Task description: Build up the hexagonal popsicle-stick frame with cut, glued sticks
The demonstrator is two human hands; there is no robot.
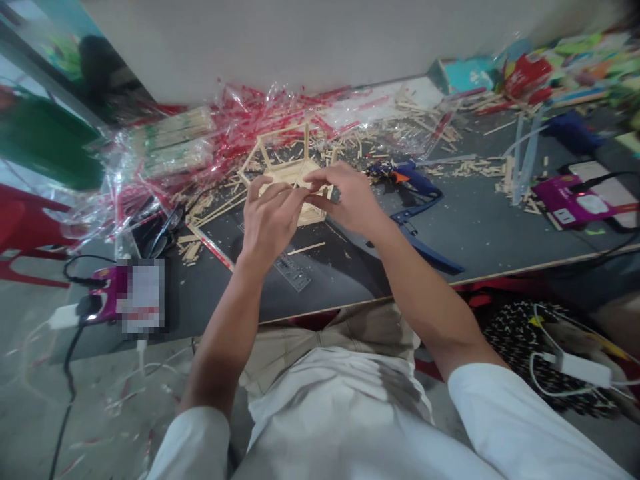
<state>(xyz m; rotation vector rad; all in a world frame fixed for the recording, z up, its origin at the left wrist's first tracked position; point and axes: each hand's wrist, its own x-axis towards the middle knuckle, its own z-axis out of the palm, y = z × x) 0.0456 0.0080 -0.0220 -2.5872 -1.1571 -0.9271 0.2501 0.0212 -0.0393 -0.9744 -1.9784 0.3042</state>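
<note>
A small framework of pale wooden sticks [287, 175] with thin uprights stands on the dark tabletop in front of me. Over its near side my left hand [270, 217] is closed, its fingertips drawn together. My right hand [347, 197] comes in from the other side, thumb and forefinger pinched so that they meet the left fingertips. Whatever is between those fingertips is too small and hidden to make out. Just below the hands lie a loose stick [307, 249] and a clear ruler-like plastic strip [293, 272].
Blue glue gun [417, 180] and blue-handled cutter [425, 247] lie right of my hands. Stick bundles [173, 133], red-and-clear wrappers [270, 110] and stick offcuts spread behind. Purple power boxes [107, 293] with cables sit at left, and another purple box [575, 200] at right.
</note>
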